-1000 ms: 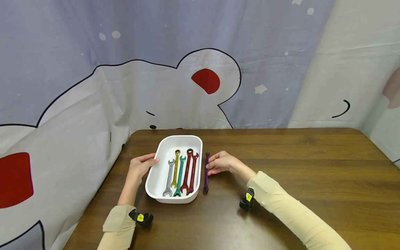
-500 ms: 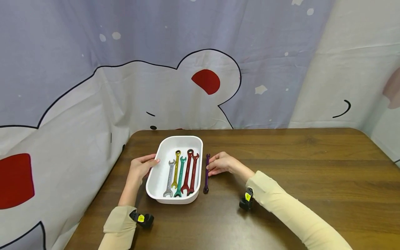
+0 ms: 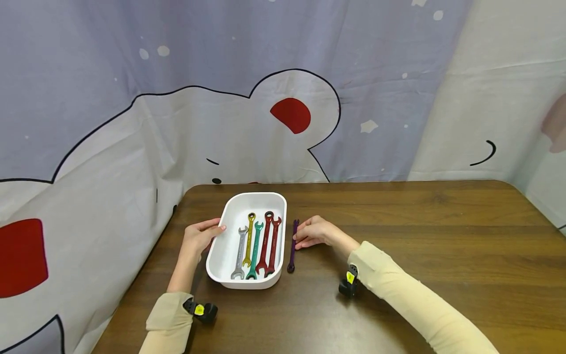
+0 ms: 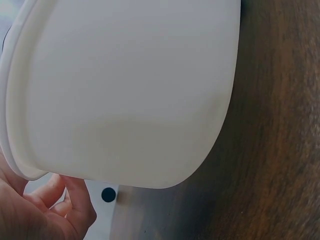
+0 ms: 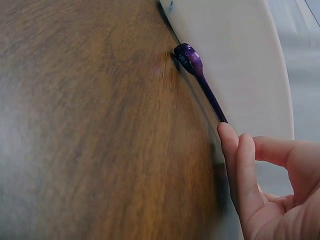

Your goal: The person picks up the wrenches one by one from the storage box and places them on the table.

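A white tray [image 3: 219, 268] stands at the left of the table, its long side running away from me. My left hand [image 3: 199, 238] grips its left rim, thumb over the edge and fingers against the outside. Inside lie a silver wrench [image 3: 240, 253], a yellow wrench [image 3: 249, 241], a green wrench [image 3: 255, 250] and two red wrenches [image 3: 264, 243], roughly side by side. Just right of the tray, my right hand [image 3: 315, 232] pinches a purple wrench [image 3: 292, 255] near its middle. In the right wrist view the ratchet end of the purple wrench [image 5: 188, 57] is close over the wood.
The brown wooden table [image 3: 398, 246] extends far to the right. Behind it hangs a patterned curtain [image 3: 371, 88], which also runs along the left side. A small black camera sits on each wrist.
The purple wrench has tilted slightly, its far end swinging right in my right hand. My left hand and the tray stay almost where they were.
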The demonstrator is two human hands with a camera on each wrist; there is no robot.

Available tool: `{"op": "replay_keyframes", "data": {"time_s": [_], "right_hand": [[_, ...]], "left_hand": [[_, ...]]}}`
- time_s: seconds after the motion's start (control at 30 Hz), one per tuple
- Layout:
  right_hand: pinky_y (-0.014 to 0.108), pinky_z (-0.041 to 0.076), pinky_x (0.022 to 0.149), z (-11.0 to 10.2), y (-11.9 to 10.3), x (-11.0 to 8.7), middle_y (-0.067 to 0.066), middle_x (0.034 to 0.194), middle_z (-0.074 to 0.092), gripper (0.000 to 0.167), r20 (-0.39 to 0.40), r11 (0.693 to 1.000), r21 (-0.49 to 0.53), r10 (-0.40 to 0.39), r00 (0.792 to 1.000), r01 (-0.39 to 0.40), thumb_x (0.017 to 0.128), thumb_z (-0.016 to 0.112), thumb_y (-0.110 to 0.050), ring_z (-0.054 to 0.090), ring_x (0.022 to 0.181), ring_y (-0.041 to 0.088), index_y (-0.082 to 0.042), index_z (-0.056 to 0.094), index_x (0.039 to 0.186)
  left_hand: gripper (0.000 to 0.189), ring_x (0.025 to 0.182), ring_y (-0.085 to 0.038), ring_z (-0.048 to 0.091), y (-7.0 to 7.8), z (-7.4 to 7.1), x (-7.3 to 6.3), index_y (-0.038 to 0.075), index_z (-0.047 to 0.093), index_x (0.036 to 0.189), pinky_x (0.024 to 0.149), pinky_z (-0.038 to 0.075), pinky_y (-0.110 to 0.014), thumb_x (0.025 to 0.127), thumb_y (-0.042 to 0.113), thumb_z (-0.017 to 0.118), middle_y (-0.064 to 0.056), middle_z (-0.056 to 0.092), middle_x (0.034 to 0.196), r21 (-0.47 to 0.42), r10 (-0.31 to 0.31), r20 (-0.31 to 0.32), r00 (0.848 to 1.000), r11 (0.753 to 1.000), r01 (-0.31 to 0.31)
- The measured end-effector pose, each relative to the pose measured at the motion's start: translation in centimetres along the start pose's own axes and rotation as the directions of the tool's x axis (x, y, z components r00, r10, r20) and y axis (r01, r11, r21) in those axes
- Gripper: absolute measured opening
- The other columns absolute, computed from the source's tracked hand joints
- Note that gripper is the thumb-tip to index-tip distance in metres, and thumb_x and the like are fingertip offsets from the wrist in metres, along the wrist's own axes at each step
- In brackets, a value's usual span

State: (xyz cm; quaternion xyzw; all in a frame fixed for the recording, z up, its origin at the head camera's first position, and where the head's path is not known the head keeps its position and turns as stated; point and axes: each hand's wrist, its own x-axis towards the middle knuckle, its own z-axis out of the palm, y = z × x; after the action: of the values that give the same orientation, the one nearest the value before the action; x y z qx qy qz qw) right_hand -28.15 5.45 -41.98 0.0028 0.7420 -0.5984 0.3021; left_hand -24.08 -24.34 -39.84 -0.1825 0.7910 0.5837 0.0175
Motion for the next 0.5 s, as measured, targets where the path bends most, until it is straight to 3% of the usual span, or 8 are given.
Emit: {"op": "replay_keyframes", "data": {"time_s": [0.5], "right_hand": [[0.014,0.051,0.053,-0.02,0.41,0.27,0.006,0.071,0.065,0.020,0.011,1.000,0.027,0.005,1.000,-0.005,0.088,0.059,0.005,0.066,0.057,0.010,0.009,0.055,0.107]], "left_hand": [[0.046,0.076,-0.007,0.063,0.09,0.01,-0.15,-0.002,0.059,0.128,0.063,0.053,-0.021,0.087,0.016,0.070,0.001,0.071,0.090,-0.003,0.000,0.003,1.000,1.000,0.000]]}}
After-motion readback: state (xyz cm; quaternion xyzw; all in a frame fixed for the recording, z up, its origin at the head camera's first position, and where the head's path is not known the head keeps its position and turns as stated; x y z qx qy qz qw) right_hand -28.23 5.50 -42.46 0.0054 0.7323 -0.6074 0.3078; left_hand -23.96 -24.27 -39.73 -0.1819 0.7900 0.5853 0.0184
